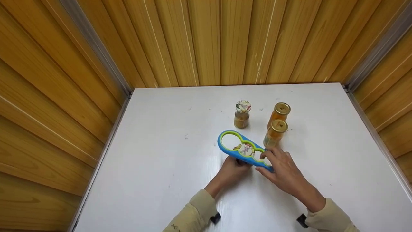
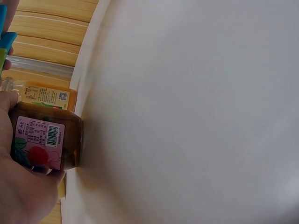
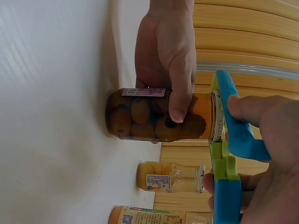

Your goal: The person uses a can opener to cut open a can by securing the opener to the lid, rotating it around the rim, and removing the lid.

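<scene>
My left hand [image 1: 233, 170] grips a glass jar [image 3: 142, 116] of dark round fruit, standing upright on the white table. Its pink label [image 2: 39, 142] faces the left wrist camera. A blue jar opener [image 1: 236, 155] with green-lined holes lies over the jar's top, and the patterned lid [image 1: 247, 149] shows through its middle hole. My right hand [image 1: 288, 172] holds the opener at its narrower end, thumb on one edge and fingers at the smallest hole. In the right wrist view the opener sits around the lid's rim.
Behind the opener stands a smaller jar [image 1: 241, 120] with a patterned lid. Two gold-lidded jars of orange contents, a nearer one [image 1: 273, 135] and a farther one [image 1: 279, 113], stand beyond my right hand. Wood-look panels [image 1: 235, 42] enclose the white table [image 1: 154, 145] at the back and sides.
</scene>
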{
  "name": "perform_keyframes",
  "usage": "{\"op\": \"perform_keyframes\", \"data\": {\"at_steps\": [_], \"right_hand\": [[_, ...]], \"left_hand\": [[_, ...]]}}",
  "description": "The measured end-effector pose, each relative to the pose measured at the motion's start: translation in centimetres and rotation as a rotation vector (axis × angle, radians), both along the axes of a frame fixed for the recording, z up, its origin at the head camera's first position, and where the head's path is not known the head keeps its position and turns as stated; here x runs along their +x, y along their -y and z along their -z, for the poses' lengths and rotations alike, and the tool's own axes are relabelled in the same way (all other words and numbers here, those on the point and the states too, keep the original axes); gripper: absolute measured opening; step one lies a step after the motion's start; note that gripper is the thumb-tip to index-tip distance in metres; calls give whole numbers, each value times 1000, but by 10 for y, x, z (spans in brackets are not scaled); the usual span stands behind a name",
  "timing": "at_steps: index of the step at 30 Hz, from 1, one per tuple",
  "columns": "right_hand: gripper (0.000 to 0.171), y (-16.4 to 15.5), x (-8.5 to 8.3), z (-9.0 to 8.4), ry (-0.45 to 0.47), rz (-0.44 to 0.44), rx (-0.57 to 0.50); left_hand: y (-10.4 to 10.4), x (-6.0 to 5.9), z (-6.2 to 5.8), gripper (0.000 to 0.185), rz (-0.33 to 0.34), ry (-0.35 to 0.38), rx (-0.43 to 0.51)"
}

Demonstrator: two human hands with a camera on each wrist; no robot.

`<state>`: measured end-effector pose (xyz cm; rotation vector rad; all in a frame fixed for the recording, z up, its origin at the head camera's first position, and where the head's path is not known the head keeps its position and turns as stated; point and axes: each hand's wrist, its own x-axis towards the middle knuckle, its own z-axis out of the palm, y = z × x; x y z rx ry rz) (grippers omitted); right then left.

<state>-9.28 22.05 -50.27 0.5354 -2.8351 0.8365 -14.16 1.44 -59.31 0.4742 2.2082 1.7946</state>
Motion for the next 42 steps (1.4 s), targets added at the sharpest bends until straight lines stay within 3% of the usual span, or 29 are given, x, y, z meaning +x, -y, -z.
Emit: {"op": "perform_keyframes", "data": {"at_steps": [4, 7, 15, 20, 26, 32, 42], "right_hand": [[68, 5, -1, -4, 1, 44, 53], [79, 10, -2, -7, 10, 80, 105], [76, 23, -4, -6, -45, 137, 228], [81, 30, -4, -6, -69, 167, 302], [71, 35, -4, -5, -71, 173, 359], [67, 32, -3, -4, -28, 164, 375], [62, 21, -8, 0, -84, 95, 368]], "left_hand": [[0, 0, -1, 58, -6, 0, -10], [-2, 2, -1, 58, -30, 4, -22], [-15, 4, 0, 53, -120, -26, -19], [-21, 6, 2, 60, -138, -22, 25], [-23, 7, 2, 61, -170, -48, 36], [-19, 9, 1, 60, -156, -52, 17], [-12, 8, 3, 57, -132, -28, -13]]}}
